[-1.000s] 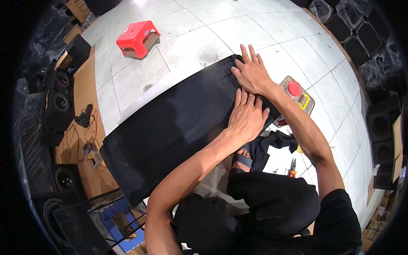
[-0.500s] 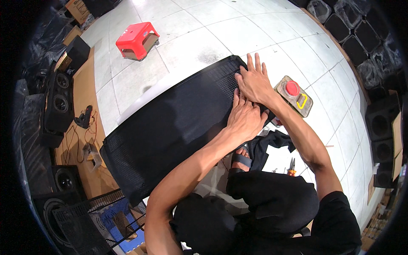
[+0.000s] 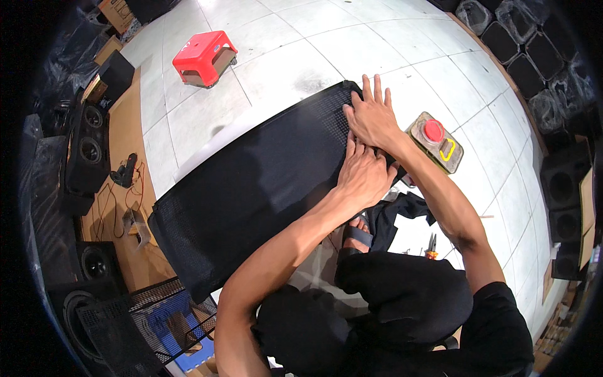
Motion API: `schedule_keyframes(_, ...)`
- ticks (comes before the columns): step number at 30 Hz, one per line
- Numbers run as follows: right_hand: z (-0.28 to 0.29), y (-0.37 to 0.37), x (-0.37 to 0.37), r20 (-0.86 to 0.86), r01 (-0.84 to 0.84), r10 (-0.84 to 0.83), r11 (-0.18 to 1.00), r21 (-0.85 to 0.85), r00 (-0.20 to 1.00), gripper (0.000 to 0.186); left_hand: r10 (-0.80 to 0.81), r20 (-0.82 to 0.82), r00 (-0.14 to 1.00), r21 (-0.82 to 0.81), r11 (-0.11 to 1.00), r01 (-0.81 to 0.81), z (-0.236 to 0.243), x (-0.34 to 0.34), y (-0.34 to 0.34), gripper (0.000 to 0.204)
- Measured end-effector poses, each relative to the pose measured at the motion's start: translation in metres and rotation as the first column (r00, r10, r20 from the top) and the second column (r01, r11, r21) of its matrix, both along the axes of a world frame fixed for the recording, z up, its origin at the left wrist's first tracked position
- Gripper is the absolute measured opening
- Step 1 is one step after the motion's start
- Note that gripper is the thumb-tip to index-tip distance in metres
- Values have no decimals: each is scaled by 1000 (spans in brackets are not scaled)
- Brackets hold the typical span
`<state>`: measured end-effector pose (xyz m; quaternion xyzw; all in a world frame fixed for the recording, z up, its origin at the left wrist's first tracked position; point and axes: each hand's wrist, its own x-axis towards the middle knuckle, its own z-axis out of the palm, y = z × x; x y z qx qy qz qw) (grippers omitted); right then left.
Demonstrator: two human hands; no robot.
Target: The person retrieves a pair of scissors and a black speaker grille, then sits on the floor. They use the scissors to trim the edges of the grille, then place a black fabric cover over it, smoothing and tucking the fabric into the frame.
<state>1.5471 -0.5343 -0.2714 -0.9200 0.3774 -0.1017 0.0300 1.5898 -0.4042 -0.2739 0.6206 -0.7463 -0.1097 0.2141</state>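
Observation:
A long black panel lies slantwise in front of me, covered in black cloth with a perforated mesh pattern showing at its ends; it looks like a speaker grille. At its far right end, my right hand presses on the edge with fingers stretched out. Just below, my left hand lies on the same end, its fingers reaching under the right palm and its thumb apart. Neither hand is wrapped round anything. Right of my hands stands a metal can with a red cap and yellow handle.
A red stool stands on the white tiles beyond the panel. Near my foot lie black cloth scraps and orange-handled pliers. Speakers line the left side, with a black mesh grille at lower left. More black boxes are stacked at right.
My right hand has shifted slightly up and left along the panel's end. The left hand and the panel stay almost where they were.

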Motion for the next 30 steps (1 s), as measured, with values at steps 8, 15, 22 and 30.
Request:
schedule_keyframes(8,7,-1,-3,-35,30,-28,999,39,999,56,22,26,999,-68,998,-20,-5,0,0,59)
schedule_keyframes(15,5,3,2,40,-27,26,999,21,999,56,0,-1,1000,-26,1000,0,2,0,0,54)
schedule_keyframes(22,4,20,-14,48,61,-62,998,16,997,57,18,-17,1000,-178,984,-20,-15,2,1,57)
schedule_keyframes(30,13,22,-10,55,15,-16,1000,11,998,56,-7,16,1000,-22,1000,7,-3,-1,-1,55)
